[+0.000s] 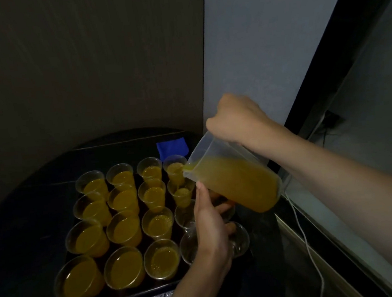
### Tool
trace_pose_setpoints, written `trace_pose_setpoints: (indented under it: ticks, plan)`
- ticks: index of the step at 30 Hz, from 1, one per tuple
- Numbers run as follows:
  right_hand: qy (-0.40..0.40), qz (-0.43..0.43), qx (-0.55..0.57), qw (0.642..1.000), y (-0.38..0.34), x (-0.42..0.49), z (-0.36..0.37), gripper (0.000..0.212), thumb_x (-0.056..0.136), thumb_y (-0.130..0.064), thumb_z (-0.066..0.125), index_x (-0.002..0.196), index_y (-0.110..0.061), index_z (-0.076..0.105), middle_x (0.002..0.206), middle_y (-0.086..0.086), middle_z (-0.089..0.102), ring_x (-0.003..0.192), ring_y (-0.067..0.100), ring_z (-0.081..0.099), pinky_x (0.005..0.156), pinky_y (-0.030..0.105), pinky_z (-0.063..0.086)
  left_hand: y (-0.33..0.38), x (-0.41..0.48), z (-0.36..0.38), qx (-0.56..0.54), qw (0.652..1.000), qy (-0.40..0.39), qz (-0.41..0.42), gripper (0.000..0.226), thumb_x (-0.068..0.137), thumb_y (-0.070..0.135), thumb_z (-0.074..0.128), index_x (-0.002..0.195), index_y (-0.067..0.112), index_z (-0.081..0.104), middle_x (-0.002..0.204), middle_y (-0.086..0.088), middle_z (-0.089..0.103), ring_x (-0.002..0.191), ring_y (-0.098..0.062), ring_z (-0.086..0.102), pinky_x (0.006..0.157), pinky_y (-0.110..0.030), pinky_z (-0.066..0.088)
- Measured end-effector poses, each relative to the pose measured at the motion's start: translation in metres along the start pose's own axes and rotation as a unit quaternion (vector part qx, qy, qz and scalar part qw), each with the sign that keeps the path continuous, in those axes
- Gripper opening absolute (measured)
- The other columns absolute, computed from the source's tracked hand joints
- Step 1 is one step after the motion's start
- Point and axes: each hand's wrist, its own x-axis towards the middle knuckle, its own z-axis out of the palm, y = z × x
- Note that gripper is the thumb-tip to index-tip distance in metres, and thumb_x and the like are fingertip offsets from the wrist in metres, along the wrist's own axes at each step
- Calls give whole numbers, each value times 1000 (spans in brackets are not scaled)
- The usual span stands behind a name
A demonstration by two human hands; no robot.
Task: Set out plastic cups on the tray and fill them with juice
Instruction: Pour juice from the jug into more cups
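The dark rectangular tray rests on the dark round table and carries sixteen clear plastic cups in a four-by-four block. The three left columns, from the near-left cup across to the third column, are all filled with orange juice.

The right column is the one in work. Its far cup is filled and foamy, and a folded blue cloth lies just beyond it. The second cup is part filled. The third cup and the near-right cup hold no juice.

My left hand reaches in over the tray's near right corner, thumb up beside the jug. Its fingers curl round the third cup, as far as I can tell, to steady it. My right hand is clamped on the handle of the clear plastic jug. The jug is tilted, spout down, over the far end of the right column and is still about half full. A white cable trails down at the far right.

Step in hand, by my reading: filling, with the setting-out complete and the pour going into the second cup.

Next move, by my reading:
1. Level the jug once the second cup matches its neighbours.
2. Bring the spout back over the third cup.
3. Tip slowly, holding that cup firm so it does not tip over.
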Motion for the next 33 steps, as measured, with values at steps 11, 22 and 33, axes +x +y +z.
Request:
trace_pose_setpoints:
  ticks: [11,22,33]
  plan:
    - [-18,10,5,1000,-2,-3,3,33,97,-25,56,68,-18,40,69,0,43,59,15,43,48,28,28,-2,3,-2,-12,1000,23,-17,55,99,66,28,143,38,46,129,2,64,113,-22,64,110,-64,35]
    - [1,-4,-15,1000,-4,1,5,32,94,-25,56,67,-17,41,67,2,41,61,19,44,49,30,30,-3,3,-4,-18,1000,6,-5,77,79,76,33,146,39,45,135,3,62,114,-20,64,93,-49,49]
    - [5,-2,-21,1000,-8,0,2,33,96,-22,55,67,-15,42,68,3,44,58,18,46,48,27,30,0,2,-2,-22,1000,0,-3,70,86,72,33,148,39,41,134,1,60,116,-21,62,110,-64,36]
